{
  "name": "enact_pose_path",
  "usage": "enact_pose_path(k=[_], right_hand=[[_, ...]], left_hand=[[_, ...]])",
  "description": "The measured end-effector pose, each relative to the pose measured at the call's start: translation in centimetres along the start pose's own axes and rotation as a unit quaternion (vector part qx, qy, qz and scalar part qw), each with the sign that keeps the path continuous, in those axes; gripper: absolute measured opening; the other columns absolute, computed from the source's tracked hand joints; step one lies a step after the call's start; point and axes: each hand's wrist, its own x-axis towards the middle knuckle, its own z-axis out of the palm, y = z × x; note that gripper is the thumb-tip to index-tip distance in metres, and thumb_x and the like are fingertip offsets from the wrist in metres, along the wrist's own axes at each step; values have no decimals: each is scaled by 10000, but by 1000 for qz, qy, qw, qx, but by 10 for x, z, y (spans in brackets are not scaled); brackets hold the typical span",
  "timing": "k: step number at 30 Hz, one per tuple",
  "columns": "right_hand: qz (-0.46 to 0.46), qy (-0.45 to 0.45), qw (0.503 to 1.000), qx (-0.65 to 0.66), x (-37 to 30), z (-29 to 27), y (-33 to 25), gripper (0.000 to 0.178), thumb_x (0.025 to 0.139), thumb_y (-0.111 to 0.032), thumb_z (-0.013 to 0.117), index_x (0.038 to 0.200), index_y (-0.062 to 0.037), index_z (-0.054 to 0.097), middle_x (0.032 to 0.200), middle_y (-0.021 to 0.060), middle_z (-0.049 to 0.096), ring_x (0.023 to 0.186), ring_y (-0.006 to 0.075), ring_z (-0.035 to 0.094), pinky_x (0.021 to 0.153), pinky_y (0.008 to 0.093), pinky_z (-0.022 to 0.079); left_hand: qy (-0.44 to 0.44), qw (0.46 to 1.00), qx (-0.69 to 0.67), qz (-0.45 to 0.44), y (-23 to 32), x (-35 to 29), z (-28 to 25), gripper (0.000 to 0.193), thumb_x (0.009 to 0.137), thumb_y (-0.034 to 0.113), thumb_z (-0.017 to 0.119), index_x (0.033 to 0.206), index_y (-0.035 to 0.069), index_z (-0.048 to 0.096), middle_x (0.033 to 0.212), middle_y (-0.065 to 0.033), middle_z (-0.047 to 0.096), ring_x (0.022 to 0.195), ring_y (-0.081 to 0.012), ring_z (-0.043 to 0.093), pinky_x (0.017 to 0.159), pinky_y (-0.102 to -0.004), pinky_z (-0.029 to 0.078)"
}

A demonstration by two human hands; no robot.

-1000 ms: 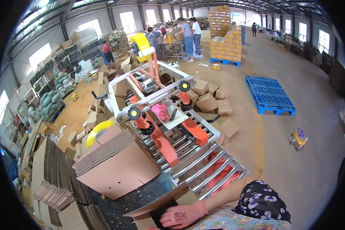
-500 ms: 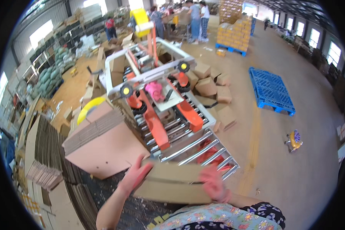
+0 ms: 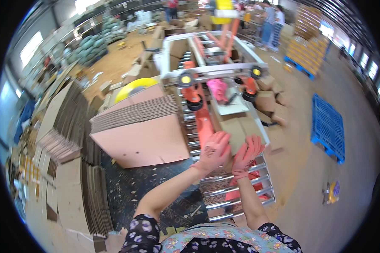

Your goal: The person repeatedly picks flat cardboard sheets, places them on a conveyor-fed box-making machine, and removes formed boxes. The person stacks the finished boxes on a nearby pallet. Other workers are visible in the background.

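Note:
A brown cardboard box [image 3: 236,127] lies on the roller conveyor, its far end between the orange side guides of a carton sealing machine [image 3: 215,76]. Both my hands wear pink gloves and rest against the near end of the box. My left hand [image 3: 214,152] touches the near left corner, fingers stretched along the cardboard. At the near right corner is my right hand [image 3: 246,156], its fingers extended and pointing up and forward. My palms' contact with the box is hidden. Bare metal rollers [image 3: 230,205] show below my hands.
A stack of flattened cartons [image 3: 141,141] stands on a dark board [image 3: 152,189] left of the conveyor. More flat cartons [image 3: 78,198] are piled farther left. Loose boxes [image 3: 270,101] lie beyond the machine's right side. A blue pallet [image 3: 328,126] is on the floor at right; people stand behind.
The box has moved from in front of my body forward onto the conveyor and into the machine's entry. My hands have travelled forward with it, and the view has shifted left.

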Motion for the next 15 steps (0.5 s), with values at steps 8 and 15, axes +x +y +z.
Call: enact_pose_path(k=[8, 15], right_hand=[[-236, -254, 937, 27, 68, 175, -223, 539, 849, -354, 606, 1331, -120, 548, 1411, 73, 494, 1373, 322, 374, 1124, 582, 213], [-274, -281, 868, 305, 15, 126, -251, 250, 769, -285, 682, 929, -109, 603, 1259, 48, 584, 1308, 264, 447, 1117, 586, 227]], left_hand=[[118, 920, 289, -236, -108, -125, -183, 387, 921, 259, 558, 1216, 9, 559, 1173, -212, 604, 1112, -371, 554, 959, -467, 428], [-112, 911, 316, -239, -111, -143, -335, 419, 941, 325, 523, 1232, 26, 556, 1225, -142, 578, 1164, -342, 505, 1005, -495, 365]])
